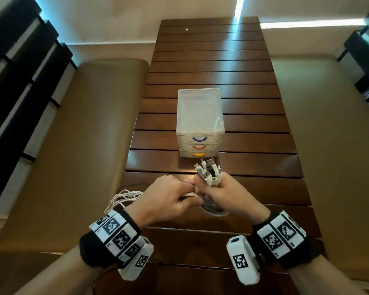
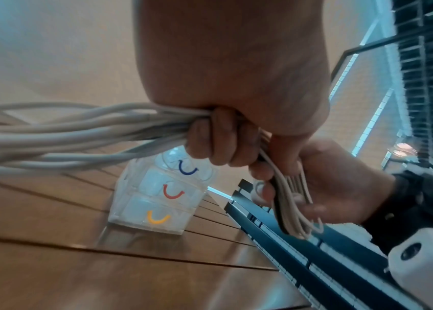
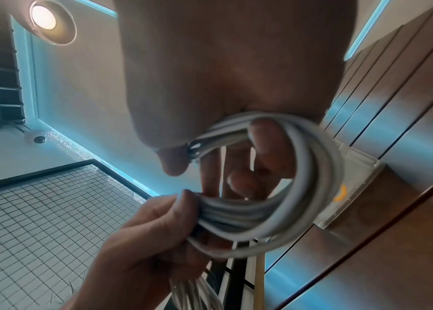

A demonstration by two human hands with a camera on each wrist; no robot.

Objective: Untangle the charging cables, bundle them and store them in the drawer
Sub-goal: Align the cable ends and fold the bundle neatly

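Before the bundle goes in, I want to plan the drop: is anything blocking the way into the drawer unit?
Yes. All three drawers of the drawer unit look shut, and both the left hand and right hand grip the cables.

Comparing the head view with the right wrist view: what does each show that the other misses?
Only the head view shows the connector ends fanned above the right hand, and all three drawer handles of the drawer unit. Only the right wrist view shows the cables wound into a loop. Both show the left hand gripping the cables.
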